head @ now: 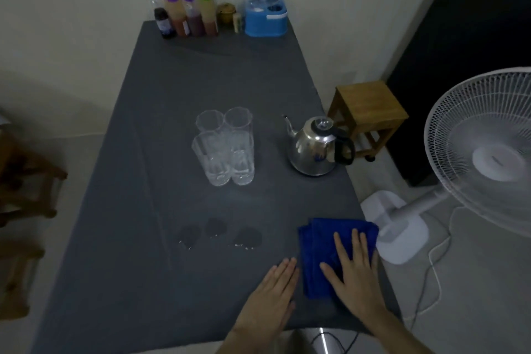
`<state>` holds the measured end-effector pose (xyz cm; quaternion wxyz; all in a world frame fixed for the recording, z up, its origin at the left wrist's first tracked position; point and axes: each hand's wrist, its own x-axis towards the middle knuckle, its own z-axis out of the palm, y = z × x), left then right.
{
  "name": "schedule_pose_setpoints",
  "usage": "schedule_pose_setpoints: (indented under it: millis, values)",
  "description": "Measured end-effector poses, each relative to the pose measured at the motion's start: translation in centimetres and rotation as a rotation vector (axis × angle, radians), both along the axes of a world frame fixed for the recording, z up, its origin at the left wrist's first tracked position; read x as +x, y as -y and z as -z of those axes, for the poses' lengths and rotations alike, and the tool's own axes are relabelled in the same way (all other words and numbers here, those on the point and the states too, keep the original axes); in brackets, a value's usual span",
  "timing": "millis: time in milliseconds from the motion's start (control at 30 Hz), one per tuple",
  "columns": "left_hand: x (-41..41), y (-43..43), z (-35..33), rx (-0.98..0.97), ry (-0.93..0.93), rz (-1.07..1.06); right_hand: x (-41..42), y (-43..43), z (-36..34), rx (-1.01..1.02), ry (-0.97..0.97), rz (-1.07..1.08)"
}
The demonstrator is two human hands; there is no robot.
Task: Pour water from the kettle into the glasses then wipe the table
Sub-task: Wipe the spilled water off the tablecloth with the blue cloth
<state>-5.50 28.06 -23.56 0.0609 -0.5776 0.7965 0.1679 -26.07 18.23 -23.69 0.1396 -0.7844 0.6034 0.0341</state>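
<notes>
A shiny steel kettle (314,146) with a black handle stands near the right edge of the grey-covered table (178,89). Several clear glasses (224,146) stand bunched together in the middle, left of the kettle. Three dark wet patches (219,234) lie on the cloth in front of the glasses. A folded blue cloth (319,238) lies at the near right corner. My right hand (352,270) rests flat on the blue cloth, fingers spread. My left hand (273,293) lies flat on the table just left of the cloth, holding nothing.
Sauce bottles (186,13) and a blue plastic container (265,19) stand at the table's far end against the wall. A wooden stool (367,112) and a white standing fan (482,146) are on the floor to the right. Wooden furniture (26,181) is at left.
</notes>
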Motion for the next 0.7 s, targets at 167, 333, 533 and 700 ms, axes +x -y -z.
schedule_pose_setpoints:
  millis: [167, 333, 533, 700]
  values:
    - [5.8, -3.7, 0.9, -0.147, -0.016, 0.010, 2.3, 0.8, -0.2, -0.060, 0.015, 0.049]
    - [14.3, -8.2, 0.9, -0.257, -0.018, -0.056, 4.2, 1.2, 0.2, -0.078, -0.007, -0.057]
    - [23.4, -11.2, 0.8, -0.222, -0.009, -0.247, 8.5, 1.0, -0.2, -0.060, -0.052, -0.142]
    - [29.2, -11.7, 0.9, -0.216, -0.005, -0.652, 11.6, 0.8, 0.2, -0.106, -0.020, -0.235]
